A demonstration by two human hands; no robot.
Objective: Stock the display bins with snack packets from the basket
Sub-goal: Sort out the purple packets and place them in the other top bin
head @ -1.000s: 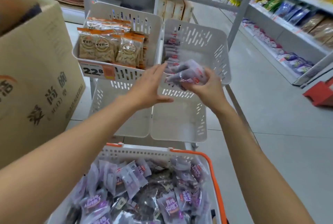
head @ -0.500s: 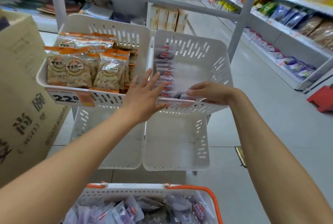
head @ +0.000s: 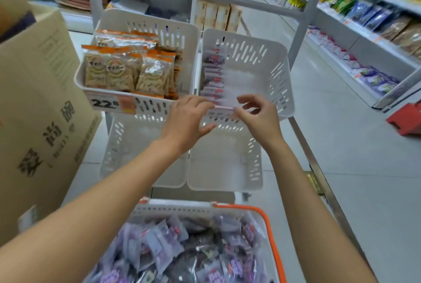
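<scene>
At the front of the right-hand bin (head: 284, 100), the bundle we'd carried a second ago now stood in the packet row (head: 213, 77). Our right hand (head: 257, 115) pinched the front packet (head: 224, 107) and our left hand (head: 189, 118) rested loosely open against it. The basket (head: 262, 212) below the bin was still heaped.

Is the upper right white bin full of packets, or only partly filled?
Partly filled. One row of purple packets runs along the left wall of the upper right bin; the rest of its floor is bare.
</scene>
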